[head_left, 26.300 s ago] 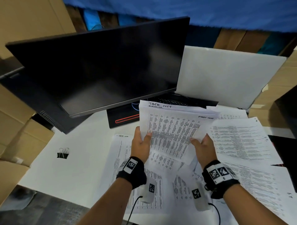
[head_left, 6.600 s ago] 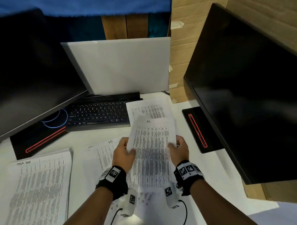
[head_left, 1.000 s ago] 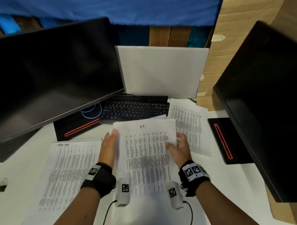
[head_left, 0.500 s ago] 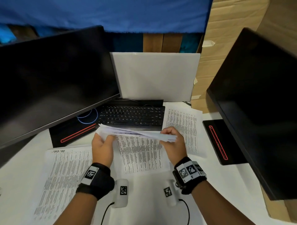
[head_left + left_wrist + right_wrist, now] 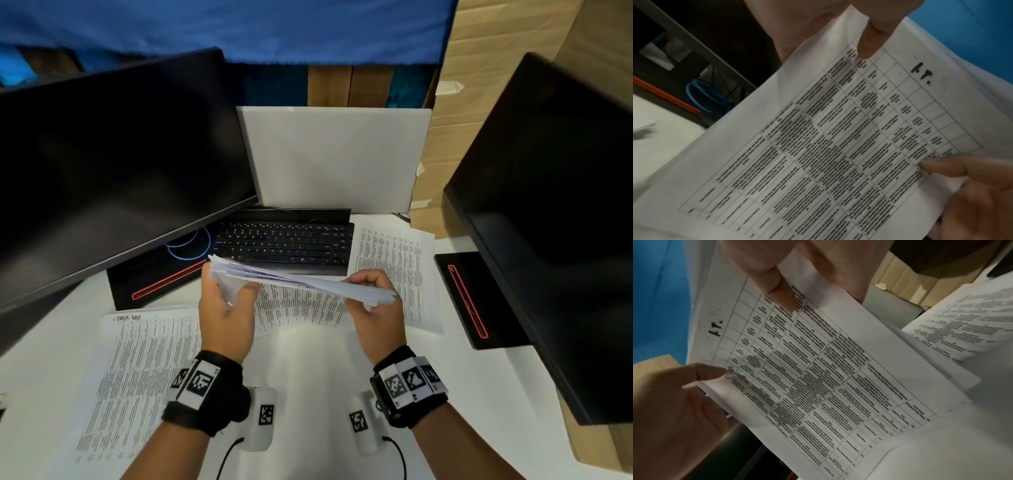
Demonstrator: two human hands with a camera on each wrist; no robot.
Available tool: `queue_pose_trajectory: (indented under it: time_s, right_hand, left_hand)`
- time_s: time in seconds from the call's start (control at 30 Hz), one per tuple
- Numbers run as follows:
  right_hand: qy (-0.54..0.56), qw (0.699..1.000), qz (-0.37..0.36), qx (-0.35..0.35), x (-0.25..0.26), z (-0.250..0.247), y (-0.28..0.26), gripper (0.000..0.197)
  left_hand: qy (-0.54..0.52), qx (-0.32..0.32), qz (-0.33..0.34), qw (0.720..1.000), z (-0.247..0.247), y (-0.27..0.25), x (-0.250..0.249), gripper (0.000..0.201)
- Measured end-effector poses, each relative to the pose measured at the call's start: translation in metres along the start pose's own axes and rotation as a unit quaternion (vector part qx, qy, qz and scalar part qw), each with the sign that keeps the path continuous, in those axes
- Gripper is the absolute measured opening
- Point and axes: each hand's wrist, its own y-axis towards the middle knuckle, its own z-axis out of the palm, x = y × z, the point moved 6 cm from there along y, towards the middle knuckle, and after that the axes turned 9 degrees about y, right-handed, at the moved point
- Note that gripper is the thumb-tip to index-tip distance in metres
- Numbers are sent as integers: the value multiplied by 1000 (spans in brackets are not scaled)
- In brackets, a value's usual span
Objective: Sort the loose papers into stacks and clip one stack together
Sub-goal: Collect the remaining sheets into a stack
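**Inspector:** State of hands and step?

**Me:** My left hand point(image 5: 226, 305) and right hand point(image 5: 375, 301) each grip an end of the white printed paper stack point(image 5: 301, 281), lifted between them above the white surface point(image 5: 308, 363). Squaring step, I judge.

**Inspector:** Next?

**Me:** Align edges; find a clip, none visible.

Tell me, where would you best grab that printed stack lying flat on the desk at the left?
Judging by its pose, take the left stack at its near bare edge, coming from the person's side: it lies flat on the white desk, so fingers must slide under an edge. The far end sits close to the monitor base.
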Motion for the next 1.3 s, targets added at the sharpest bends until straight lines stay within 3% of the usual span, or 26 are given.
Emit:
queue_pose_trajectory:
  time_s: [0.1, 0.2, 0.27, 0.33, 0.43, 0.53, 0.63, 0.67, 0.73, 0.83, 0.93, 1.0, 1.07, 1.1, 1.17, 1.2, 1.23, 1.3]
  right_hand:
    - [-27, 999, 26, 28, -12, -1, -4, 32]
    - [-53, 997, 45, 27, -21, -2, -6, 29]
    - [-37, 997, 66, 2, -22, -4, -3, 19]
    - [-37, 996, 84, -10, -19, -3, -3, 25]
    - [-27, 998, 65, 3, -15, -2, -3, 32]
    - [-16, 999, 26, 42, -9, 1, -1, 46]
    - [-17, 998, 39, 43, -11, 5, 1, 33]
    - [-32, 998, 51, 30, -15, 4, 1, 25]
    - [-65, 994, 86, -5, -20, 0, 1, 28]
    - [15, 995, 87, -40, -8, -1, 3, 17]
    - [78, 987, 127, -59, -14, -8, 11, 25]
    - [41, 986, 151, -59, -26, -22, 16, 37]
    - [-128, 980, 148, -23, -50, -46, 17, 37]
    - [-264, 951, 159, 25, -66, -56, 14, 39]
    - [-487, 837, 206, 141, -103, -72, 0, 53]
    - [-545, 786, 227, 182, -118, -78, -8, 58]
    - [-573, 756, 238, 210, -127, -80, -16, 61]
    - [-601, 729, 233, 231, -132, -76, -32, 60]
  left_hand:
    - [22, -7, -68, 997, -3, -3, 26, 16]
    - [41, 6, -97, 994, -2, -10, 38, 17]
    - [15, 0, -80, 997, -3, -8, 31, 19]
    - [-37, -16, -61, 997, -6, -5, 22, 31]
    - [-92, -39, -1, 995, -16, 1, 4, 33]
    - [-117, -15, 29, 993, -17, 7, -4, 35]
    - [-114, 2, 19, 993, -10, 8, -1, 34]
    - [-107, 2, 14, 994, -9, 7, -1, 33]
    - [-83, 4, -8, 996, -8, 7, 6, 26]
    - [-38, 77, -53, 995, 0, 6, 24, 12]
    - [6, 120, -84, 989, -1, 4, 38, 18]
    - [5, 106, -91, 990, -8, 6, 41, 23]
    - [-17, 91, -113, 989, -15, 9, 44, 24]
    - [-26, 88, -129, 987, -17, 9, 48, 25]
    - [-32, 92, -160, 982, -19, 11, 59, 26]
    - [-30, 101, -169, 980, -18, 11, 63, 27]
    - [-34, 108, -175, 978, -17, 11, 68, 28]
    - [-47, 114, -182, 975, -14, 11, 74, 27]
